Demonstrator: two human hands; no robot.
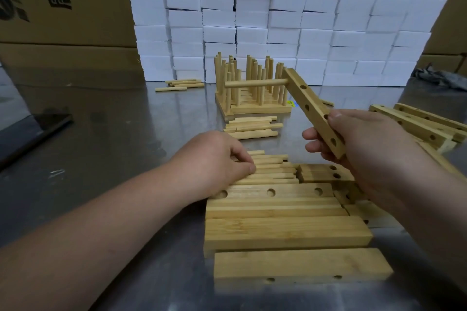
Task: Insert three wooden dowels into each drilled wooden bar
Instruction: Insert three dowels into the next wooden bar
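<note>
My right hand (364, 141) grips the near end of a drilled wooden bar (309, 105) held tilted above the table. One dowel (255, 83) sticks out leftward from the bar's far hole; the other holes along it are open. My left hand (222, 159) rests on a pile of loose dowels (273, 170) and its fingertips pinch at one of them. Several drilled bars (278, 212) lie stacked side by side just in front of me. Finished bars with upright dowels (252, 88) stand grouped at the table's middle back.
More loose dowels (252, 127) lie before the finished group, and a few dowels (182, 83) at the back left. Further drilled bars (419, 124) lie at the right. White foam blocks (278, 20) wall off the back; cardboard boxes (63, 7) stand left. The steel table (126, 121) is reflective.
</note>
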